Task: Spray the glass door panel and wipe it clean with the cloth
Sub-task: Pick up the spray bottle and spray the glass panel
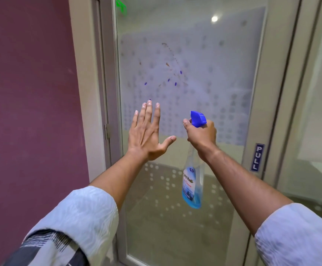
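The right hand (201, 134) gripped the neck of the spray bottle (192, 181), fingers curled round it under the blue trigger head (198, 119), with the nozzle aimed up and forward at the glass door panel (185, 77); that hold suited a squeeze toward the marks above the bottle. The bottle hung below the fist, clear plastic with blue liquid filling only its lowest part. The left hand (148, 132), left of the bottle, was spread wide, 4 fingers straight and the thumb out, holding nothing; whether its fingertips touched the glass could not be told, though it seemed placed to steady the door.

The panel carried a frosted film with a dotted pattern. Above the bottle, brown smears and specks ran in a loose arc, and about 5 small purple-blue spots lay among them, 1 just at the left fingertips. A blue PULL sign (257, 157) sat right of the bottle on the door frame (108, 93). No cloth was in view, so wiping was probably some way off.
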Tool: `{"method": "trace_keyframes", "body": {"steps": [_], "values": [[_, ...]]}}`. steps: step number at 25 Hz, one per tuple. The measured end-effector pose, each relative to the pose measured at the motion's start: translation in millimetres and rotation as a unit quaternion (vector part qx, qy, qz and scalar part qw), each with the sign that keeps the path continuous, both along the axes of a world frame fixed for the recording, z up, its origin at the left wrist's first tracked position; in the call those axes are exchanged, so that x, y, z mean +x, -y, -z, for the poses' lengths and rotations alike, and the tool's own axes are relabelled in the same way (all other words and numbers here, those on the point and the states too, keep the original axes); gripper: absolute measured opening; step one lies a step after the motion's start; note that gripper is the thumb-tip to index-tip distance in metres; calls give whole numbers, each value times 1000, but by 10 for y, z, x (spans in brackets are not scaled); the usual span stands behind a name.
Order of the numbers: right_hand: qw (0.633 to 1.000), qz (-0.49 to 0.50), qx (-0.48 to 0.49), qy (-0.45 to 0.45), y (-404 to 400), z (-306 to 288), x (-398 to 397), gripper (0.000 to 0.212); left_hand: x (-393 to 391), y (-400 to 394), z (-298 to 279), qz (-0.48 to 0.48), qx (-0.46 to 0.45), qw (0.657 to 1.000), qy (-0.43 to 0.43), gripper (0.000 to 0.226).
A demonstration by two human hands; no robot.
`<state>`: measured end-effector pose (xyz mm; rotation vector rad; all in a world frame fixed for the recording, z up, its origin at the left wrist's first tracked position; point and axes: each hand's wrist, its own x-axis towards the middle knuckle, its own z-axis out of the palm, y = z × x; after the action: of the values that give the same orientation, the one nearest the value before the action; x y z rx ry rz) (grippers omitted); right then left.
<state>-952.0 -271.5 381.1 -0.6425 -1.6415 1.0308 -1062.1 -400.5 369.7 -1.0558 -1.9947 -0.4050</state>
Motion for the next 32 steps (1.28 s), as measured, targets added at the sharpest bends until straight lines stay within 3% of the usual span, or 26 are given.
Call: {"method": "trace_keyframes", "body": {"steps": [6,18,27,32], "values": [[1000,20,7,-3,-381,-254,-817,43,-820,-401,-177,-2,14,1000,-2,103],[994,87,13,-65,-712,-921,-2098,29,-2379,-1052,-710,99,54,993,-40,105],[989,123,20,-83,-591,-1748,-3103,5,-3583,-1241,-1392,175,68,978,-87,105],[985,142,42,-84,-505,-2326,-3432,22,-3963,-1334,-1638,177,91,975,-95,106]]}}
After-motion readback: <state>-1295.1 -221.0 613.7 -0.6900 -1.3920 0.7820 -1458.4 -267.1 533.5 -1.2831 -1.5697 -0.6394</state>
